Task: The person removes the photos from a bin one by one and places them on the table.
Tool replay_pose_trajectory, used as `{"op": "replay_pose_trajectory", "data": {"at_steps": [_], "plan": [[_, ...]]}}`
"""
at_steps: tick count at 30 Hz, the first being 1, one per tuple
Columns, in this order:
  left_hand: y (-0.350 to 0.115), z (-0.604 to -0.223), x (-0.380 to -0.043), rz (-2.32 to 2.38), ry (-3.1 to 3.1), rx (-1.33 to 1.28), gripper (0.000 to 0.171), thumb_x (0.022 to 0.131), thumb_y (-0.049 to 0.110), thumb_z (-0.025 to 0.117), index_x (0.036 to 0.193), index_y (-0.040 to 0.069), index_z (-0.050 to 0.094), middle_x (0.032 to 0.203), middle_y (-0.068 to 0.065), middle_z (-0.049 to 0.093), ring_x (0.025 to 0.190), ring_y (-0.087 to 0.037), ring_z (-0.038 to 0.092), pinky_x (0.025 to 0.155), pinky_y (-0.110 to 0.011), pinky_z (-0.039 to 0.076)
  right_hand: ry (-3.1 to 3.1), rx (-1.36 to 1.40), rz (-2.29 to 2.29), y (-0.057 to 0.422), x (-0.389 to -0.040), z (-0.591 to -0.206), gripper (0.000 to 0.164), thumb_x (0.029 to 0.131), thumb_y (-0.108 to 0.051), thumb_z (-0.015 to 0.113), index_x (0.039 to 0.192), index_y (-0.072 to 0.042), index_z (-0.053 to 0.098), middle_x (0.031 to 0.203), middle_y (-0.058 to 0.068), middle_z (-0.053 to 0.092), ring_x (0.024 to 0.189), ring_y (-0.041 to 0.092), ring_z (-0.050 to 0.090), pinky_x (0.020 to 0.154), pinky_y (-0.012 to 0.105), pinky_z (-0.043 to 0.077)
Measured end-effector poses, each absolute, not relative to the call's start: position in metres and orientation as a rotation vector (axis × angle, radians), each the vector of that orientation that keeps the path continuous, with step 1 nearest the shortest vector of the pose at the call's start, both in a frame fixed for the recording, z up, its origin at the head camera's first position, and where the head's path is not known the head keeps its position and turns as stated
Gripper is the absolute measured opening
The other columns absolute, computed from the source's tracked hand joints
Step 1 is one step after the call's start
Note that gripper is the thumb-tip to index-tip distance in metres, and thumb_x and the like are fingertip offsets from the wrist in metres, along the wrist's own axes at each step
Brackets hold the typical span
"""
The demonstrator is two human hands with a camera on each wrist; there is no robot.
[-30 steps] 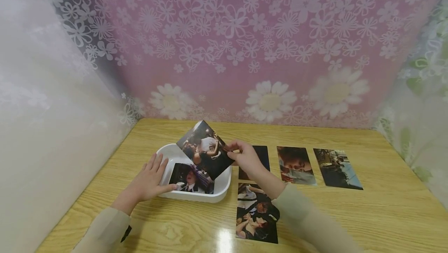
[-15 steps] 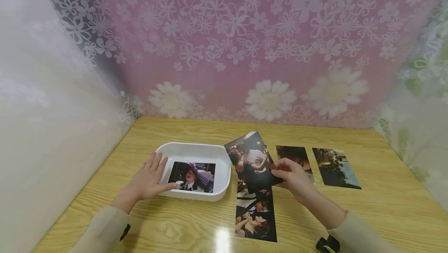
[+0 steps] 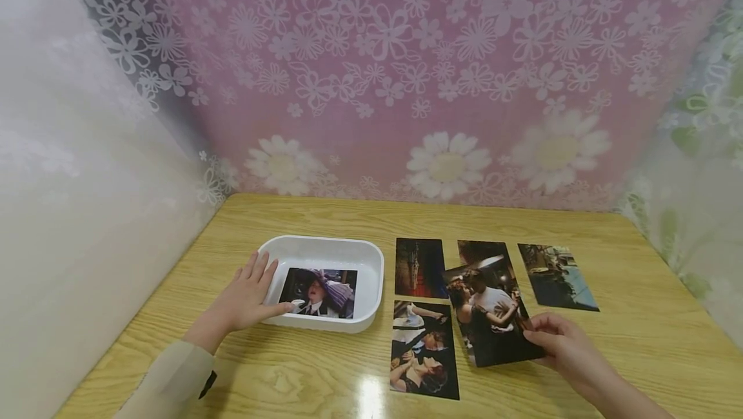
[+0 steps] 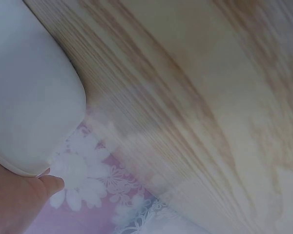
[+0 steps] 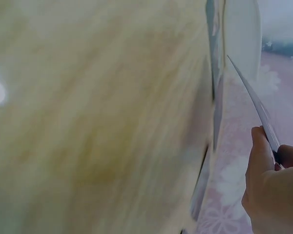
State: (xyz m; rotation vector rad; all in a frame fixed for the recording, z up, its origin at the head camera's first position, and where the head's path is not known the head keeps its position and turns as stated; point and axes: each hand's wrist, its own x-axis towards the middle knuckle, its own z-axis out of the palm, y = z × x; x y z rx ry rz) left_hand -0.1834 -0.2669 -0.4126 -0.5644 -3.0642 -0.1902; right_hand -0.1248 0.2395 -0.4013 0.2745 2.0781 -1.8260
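Observation:
My right hand point(image 3: 571, 351) pinches a photo card point(image 3: 490, 316) of a dancing couple by its right edge, between thumb and fingers. In the right wrist view the card point(image 5: 256, 105) appears nearly edge-on and raised off the table. The held card overlaps the lower part of a card with a face close-up point(image 3: 478, 250). My left hand point(image 3: 244, 296) rests on the left end of a white tray point(image 3: 371, 251), fingers straight and thumb over its front rim. Inside the tray lies a card showing a purple striped hat point(image 3: 325, 296).
To the tray's right lie a dark card point(image 3: 418, 267) and, nearer me, a card with a couple in black and white clothes point(image 3: 424, 351). A card with a waterside scene point(image 3: 560, 277) lies farther right. A pink floral cloth point(image 3: 371, 97) stands behind the wooden table point(image 3: 313, 374).
My right hand has carried the dancing-couple card from above the tray to the right and toward me, uncovering the tray's card and the dark card. The left hand has stayed on the tray.

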Motion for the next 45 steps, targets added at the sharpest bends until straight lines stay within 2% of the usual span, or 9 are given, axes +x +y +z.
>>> {"op": "replay_pose_trajectory", "data": {"at_steps": [5,8,13,17,20,26,38,45], "plan": [[-0.268,-0.414,-0.184,-0.184,-3.058,-0.556,0.096,0.078,0.065,0.044,0.137,-0.007,0.022,0.142,-0.027,0.01,0.129,-0.041,0.0,0.097,-0.058,0.014,2.13,0.335,-1.741,0.253,-0.114,-0.408,0.008,0.085,-0.006,0.055,0.085,-0.002,0.049,0.078,-0.002,0.048,0.061,0.011,0.04,0.056,0.028,0.041],[-0.268,-0.415,-0.185,-0.187,-3.06,-0.556,0.096,0.078,0.066,0.044,0.137,-0.006,0.022,0.142,-0.026,0.01,0.129,-0.041,0.0,0.097,-0.058,0.014,2.19,0.333,-1.653,0.258,-0.111,-0.411,0.007,0.085,-0.006,0.054,0.085,-0.002,0.049,0.077,-0.001,0.048,0.061,0.011,0.043,0.057,0.028,0.042],[-0.267,-0.415,-0.184,-0.178,-3.066,-0.556,0.096,0.078,0.066,0.043,0.137,-0.006,0.022,0.142,-0.026,0.01,0.13,-0.04,0.0,0.097,-0.058,0.014,2.358,0.251,-1.442,0.264,-0.11,-0.414,0.013,0.082,-0.009,0.059,0.083,0.001,0.051,0.073,0.001,0.051,0.066,0.014,0.049,0.059,0.032,0.046],[-0.266,-0.414,-0.184,-0.187,-3.067,-0.562,0.095,0.078,0.065,0.044,0.138,-0.006,0.021,0.142,-0.026,0.009,0.13,-0.04,-0.001,0.098,-0.058,0.014,2.46,0.166,-1.274,0.265,-0.109,-0.42,0.016,0.08,-0.01,0.063,0.08,0.003,0.054,0.066,0.0,0.053,0.06,0.014,0.047,0.053,0.028,0.043],[-0.266,-0.413,-0.183,-0.207,-3.061,-0.568,0.094,0.079,0.063,0.046,0.137,-0.007,0.022,0.142,-0.027,0.01,0.129,-0.041,-0.001,0.098,-0.058,0.014,2.503,0.223,-1.155,0.262,-0.109,-0.424,0.018,0.076,-0.012,0.067,0.077,0.001,0.055,0.063,0.0,0.053,0.058,0.014,0.046,0.052,0.027,0.04],[-0.266,-0.413,-0.183,-0.203,-3.052,-0.562,0.094,0.079,0.062,0.047,0.137,-0.008,0.022,0.141,-0.028,0.011,0.129,-0.042,0.0,0.097,-0.058,0.014,2.502,0.285,-1.071,0.26,-0.111,-0.431,0.016,0.075,-0.01,0.068,0.076,0.002,0.057,0.062,0.002,0.055,0.058,0.015,0.049,0.053,0.029,0.045],[-0.267,-0.414,-0.184,-0.209,-3.062,-0.563,0.095,0.079,0.064,0.046,0.137,-0.007,0.021,0.142,-0.027,0.009,0.129,-0.041,0.0,0.098,-0.058,0.013,2.551,0.233,-0.959,0.264,-0.112,-0.438,0.024,0.073,-0.013,0.071,0.08,0.002,0.053,0.06,0.003,0.053,0.054,0.015,0.051,0.051,0.028,0.046],[-0.266,-0.412,-0.182,-0.207,-3.054,-0.563,0.094,0.079,0.063,0.046,0.137,-0.007,0.023,0.141,-0.028,0.011,0.129,-0.041,0.001,0.098,-0.058,0.014,2.611,0.13,-0.918,0.263,-0.111,-0.439,0.024,0.071,-0.013,0.072,0.074,-0.003,0.05,0.056,0.002,0.051,0.05,0.014,0.05,0.047,0.027,0.043]]}}
